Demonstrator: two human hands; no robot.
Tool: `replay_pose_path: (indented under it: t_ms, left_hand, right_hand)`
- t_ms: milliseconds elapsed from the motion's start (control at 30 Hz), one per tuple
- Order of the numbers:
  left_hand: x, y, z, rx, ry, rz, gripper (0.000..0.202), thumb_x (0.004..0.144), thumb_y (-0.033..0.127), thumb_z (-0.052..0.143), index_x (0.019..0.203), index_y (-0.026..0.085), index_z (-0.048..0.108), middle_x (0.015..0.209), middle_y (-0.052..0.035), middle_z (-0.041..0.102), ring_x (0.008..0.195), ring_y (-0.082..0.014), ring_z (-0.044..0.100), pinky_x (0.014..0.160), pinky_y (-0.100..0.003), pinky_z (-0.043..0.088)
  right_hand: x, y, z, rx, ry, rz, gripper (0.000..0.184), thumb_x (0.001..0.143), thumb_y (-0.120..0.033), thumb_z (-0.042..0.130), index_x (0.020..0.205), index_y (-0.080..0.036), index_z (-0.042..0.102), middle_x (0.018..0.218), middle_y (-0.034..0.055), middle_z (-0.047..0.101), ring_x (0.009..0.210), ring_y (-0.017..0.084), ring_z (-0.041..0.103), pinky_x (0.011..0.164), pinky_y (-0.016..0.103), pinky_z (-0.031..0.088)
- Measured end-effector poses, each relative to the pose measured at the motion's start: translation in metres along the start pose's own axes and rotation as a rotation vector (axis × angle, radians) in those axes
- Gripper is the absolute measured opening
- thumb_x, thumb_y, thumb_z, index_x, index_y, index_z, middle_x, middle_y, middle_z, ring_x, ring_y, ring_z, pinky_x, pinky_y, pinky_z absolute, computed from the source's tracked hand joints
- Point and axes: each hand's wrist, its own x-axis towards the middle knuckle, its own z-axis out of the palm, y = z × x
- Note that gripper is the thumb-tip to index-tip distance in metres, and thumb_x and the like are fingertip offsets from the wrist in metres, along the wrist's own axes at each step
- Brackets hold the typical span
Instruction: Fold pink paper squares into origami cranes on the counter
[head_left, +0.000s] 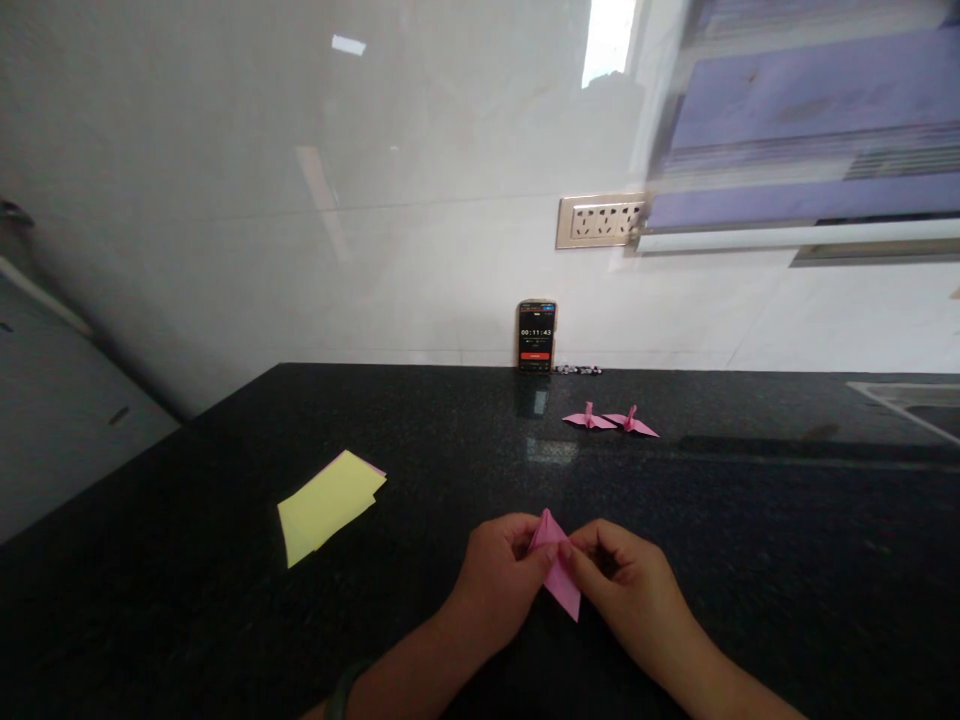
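Note:
A small pink folded paper (556,562) is held just above the black counter (750,520), near its front edge. My left hand (499,575) pinches its left side with curled fingers. My right hand (626,580) pinches its right side, fingers closed on the fold. The paper's pointed top sticks up between the two hands and its lower tip hangs below them.
Two finished pink paper cranes (611,421) sit further back on the counter. A stack of yellow paper sheets (328,503) lies to the left. A phone showing a timer (536,336) leans against the white wall, beads beside it. A socket plate (600,221) is on the wall.

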Motion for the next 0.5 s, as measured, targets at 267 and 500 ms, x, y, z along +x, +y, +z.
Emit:
replay_pose_path:
  t_ms: [267,500]
  left_hand:
    - [0.002,0.0051,-0.0024,-0.047,0.053,-0.019,0.012,0.07,0.023,0.054,0.066,0.013,0.059,0.061,-0.0011,0.059,0.056,-0.0118,0.052,0.052,-0.02,0.038]
    - [0.0022,0.0018,-0.0022,-0.103,0.076,0.028,0.01,0.071,0.02,0.052,0.072,0.014,0.06,0.065,-0.0014,0.06,0.06,-0.0127,0.054,0.056,-0.022,0.042]
  right_hand:
    - [0.0048,-0.0048,-0.0049,0.653,-0.169,0.275,0.019,0.075,-0.035,0.055,0.074,-0.016,0.055,0.055,-0.0033,0.049,0.047,0.007,0.045,0.046,0.02,0.04]
    - [0.0019,-0.0033,-0.0041,0.879,-0.316,0.355,0.019,0.074,-0.03,0.058,0.067,-0.012,0.055,0.057,-0.0016,0.053,0.046,0.005,0.048,0.046,0.017,0.044]
